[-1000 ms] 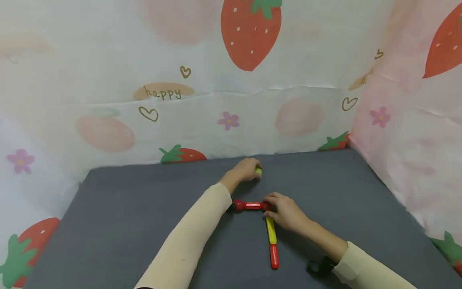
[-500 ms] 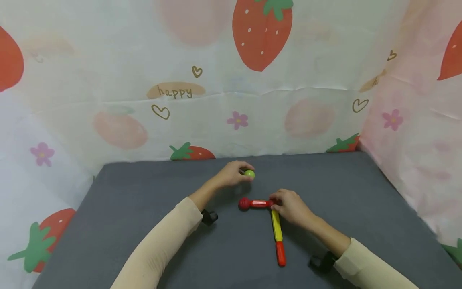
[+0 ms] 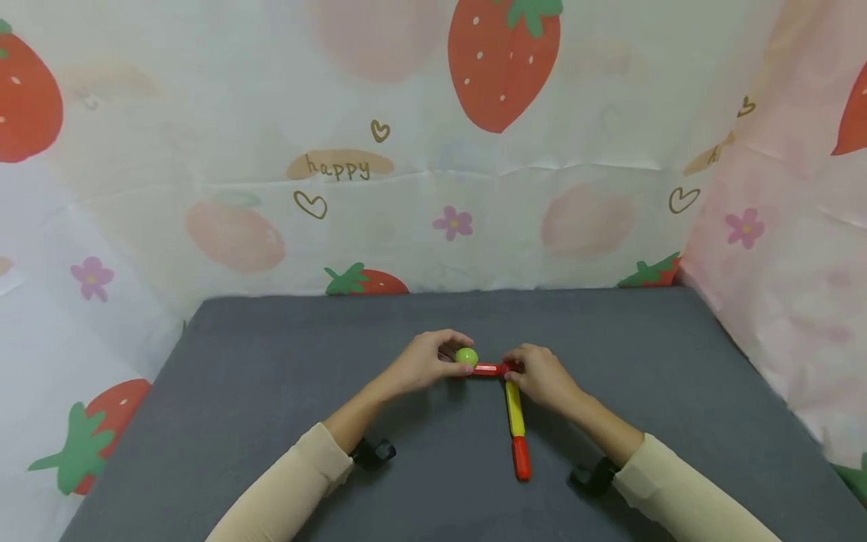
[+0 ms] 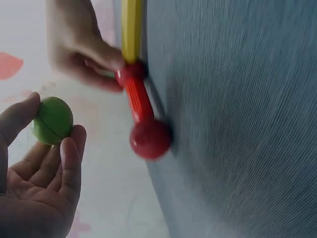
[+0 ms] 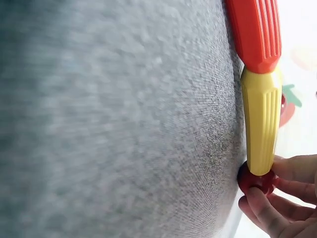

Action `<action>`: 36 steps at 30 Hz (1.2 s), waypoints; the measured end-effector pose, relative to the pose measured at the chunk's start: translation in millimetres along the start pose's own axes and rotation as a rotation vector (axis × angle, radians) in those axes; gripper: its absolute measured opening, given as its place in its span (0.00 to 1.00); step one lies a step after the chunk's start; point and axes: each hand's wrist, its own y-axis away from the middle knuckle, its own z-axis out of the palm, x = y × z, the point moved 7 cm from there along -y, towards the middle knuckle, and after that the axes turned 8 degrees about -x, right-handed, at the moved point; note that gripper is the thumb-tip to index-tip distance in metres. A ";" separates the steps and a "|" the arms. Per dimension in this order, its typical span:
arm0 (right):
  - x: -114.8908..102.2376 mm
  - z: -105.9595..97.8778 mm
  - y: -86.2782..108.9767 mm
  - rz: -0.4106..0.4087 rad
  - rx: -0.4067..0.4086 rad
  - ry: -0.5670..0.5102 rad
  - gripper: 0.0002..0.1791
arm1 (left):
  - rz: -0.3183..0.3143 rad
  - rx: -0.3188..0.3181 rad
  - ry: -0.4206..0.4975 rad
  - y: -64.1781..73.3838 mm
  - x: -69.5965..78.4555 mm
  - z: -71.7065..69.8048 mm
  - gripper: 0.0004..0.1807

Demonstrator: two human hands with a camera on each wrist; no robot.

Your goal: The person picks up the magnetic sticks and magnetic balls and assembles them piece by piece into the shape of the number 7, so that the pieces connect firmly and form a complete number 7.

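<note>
My left hand pinches a green ball between thumb and fingertips, held above the table near the red end ball. That red ball sits on one end of a short red rod. At the rod's other end, my right hand pinches a second red ball between thumb and fingers. A yellow rod joins this ball and runs toward the table's near side. A red piece continues from the yellow rod's near end. In the head view the left hand and green ball mostly hide the first red ball.
The joined rods and balls lie on a dark grey cloth-covered table. A printed curtain with strawberries stands along the back and sides. A black wrist strap mount hangs below the left wrist, another below the right.
My left hand has come back from the far side of the table with the green ball, closer to the red rod. The right hand keeps its grip on the red ball.
</note>
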 end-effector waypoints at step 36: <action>0.0 1.7 -13.2 0.027 0.007 -0.068 0.15 | 0.164 -0.328 -0.473 39.4 47.5 125.2 0.17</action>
